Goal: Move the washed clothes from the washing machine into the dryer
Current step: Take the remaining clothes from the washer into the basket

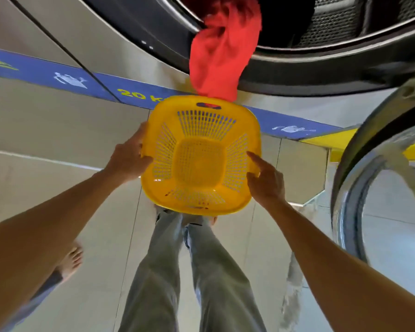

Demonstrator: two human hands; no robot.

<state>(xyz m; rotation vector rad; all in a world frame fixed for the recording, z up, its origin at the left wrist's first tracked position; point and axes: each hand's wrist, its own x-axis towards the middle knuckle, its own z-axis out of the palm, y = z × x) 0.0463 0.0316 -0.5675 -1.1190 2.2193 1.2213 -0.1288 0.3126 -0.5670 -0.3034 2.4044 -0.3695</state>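
Nearest us, our left hand (127, 159) grips the left rim of the empty yellow basket (199, 195), fingers curled over the edge. Our right hand (265, 179) sits at the right rim, forefinger stretched into the basket; whether its other fingers clasp the rim we cannot tell. Beyond the far rim, a red garment (217, 58) hangs out of the washing machine drum (333, 25), its long axis running down from the door opening to just above and behind the basket's far edge. The machine door (369, 188) stands open at right. We judge the garment lies straight ahead of both hands, with the right hand slightly nearer and freer to reach it.
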